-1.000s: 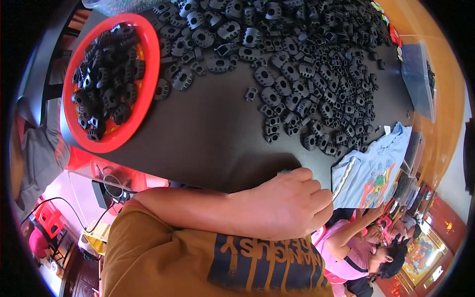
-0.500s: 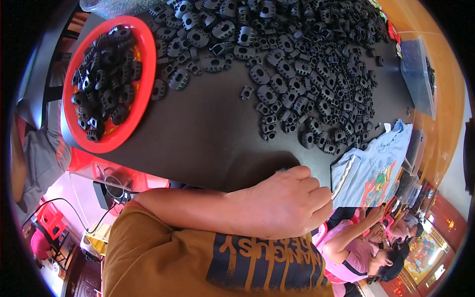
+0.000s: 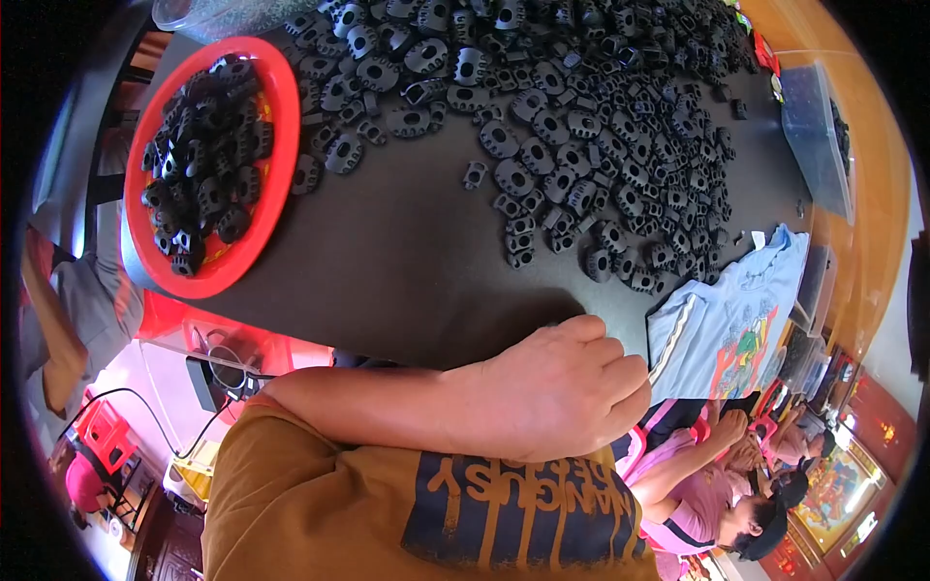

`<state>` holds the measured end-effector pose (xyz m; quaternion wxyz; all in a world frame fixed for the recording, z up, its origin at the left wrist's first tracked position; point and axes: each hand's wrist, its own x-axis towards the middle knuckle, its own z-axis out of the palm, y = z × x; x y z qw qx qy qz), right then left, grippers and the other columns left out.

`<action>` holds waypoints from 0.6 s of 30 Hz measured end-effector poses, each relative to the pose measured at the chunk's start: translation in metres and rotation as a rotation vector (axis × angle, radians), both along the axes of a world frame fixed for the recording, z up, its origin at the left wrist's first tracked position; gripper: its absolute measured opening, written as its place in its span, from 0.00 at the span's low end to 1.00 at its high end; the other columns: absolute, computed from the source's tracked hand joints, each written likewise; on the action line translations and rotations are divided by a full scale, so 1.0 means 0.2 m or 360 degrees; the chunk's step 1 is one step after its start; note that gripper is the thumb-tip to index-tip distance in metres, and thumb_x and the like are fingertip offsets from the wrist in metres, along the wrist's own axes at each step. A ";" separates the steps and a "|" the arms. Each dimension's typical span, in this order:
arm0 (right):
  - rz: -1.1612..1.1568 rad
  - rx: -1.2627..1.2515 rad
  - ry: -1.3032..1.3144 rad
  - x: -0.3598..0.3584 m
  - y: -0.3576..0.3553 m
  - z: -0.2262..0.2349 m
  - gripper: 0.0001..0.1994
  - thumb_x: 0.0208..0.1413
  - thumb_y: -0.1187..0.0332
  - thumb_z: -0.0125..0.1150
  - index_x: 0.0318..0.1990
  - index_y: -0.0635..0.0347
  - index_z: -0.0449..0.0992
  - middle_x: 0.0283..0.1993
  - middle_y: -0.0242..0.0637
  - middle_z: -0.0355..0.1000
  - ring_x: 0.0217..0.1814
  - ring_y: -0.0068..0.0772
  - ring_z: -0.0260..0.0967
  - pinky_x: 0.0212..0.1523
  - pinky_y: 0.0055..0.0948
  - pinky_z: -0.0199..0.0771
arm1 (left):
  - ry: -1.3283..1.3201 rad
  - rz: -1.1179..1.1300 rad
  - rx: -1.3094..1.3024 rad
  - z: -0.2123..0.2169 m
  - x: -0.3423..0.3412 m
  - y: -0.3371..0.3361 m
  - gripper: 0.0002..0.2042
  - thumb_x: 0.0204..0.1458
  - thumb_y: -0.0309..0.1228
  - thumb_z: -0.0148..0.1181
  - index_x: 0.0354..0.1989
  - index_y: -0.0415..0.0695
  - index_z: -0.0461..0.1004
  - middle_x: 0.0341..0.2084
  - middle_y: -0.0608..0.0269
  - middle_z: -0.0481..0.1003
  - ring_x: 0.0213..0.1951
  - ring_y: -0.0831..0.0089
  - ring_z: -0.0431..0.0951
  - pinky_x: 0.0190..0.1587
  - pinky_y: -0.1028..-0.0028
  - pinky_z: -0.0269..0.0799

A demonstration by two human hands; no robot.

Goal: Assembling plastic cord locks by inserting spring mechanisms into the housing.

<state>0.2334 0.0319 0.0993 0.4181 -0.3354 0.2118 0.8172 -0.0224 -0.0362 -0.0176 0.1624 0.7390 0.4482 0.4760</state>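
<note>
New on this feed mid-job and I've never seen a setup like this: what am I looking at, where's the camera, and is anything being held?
There is no machine here. A person wears a wide-angle camera on the head, looking down, so straight edges bend. What looks like the left hand rests curled in a fist at the edge of the dark table, the arm folded across a brown shirt. Nothing shows in it, and the other hand is out of view. A red tray holds small black parts, and many more loose black parts lie spread beyond. A light blue shirt lies at the right.
</note>
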 end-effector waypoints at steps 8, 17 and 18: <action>-0.0075 -0.0386 -0.0209 -0.19 0.01 0.08 0.09 0.50 0.79 0.60 0.39 0.73 0.77 0.36 0.44 0.78 0.35 0.26 0.76 0.39 0.17 0.77 | -0.0016 -0.0013 0.0021 0.01 -0.01 -0.01 0.13 0.39 0.30 0.55 0.33 0.36 0.73 0.19 0.68 0.61 0.22 0.74 0.67 0.28 0.74 0.61; -0.0644 -0.1141 -0.0091 0.36 0.12 0.10 0.04 0.40 0.80 0.67 0.27 0.65 0.81 0.27 0.40 0.78 0.27 0.27 0.77 0.31 0.19 0.79 | 0.0823 0.0806 -0.0483 0.22 -0.32 -0.11 0.13 0.38 0.24 0.60 0.35 0.37 0.75 0.23 0.62 0.71 0.25 0.67 0.72 0.27 0.68 0.64; -0.0790 -0.1283 0.0012 0.49 0.06 0.06 0.04 0.38 0.79 0.68 0.25 0.64 0.81 0.26 0.40 0.78 0.26 0.27 0.77 0.29 0.19 0.79 | 0.0365 0.1042 -0.0060 0.13 -0.37 -0.13 0.15 0.35 0.19 0.62 0.37 0.39 0.76 0.25 0.60 0.73 0.26 0.64 0.73 0.29 0.66 0.65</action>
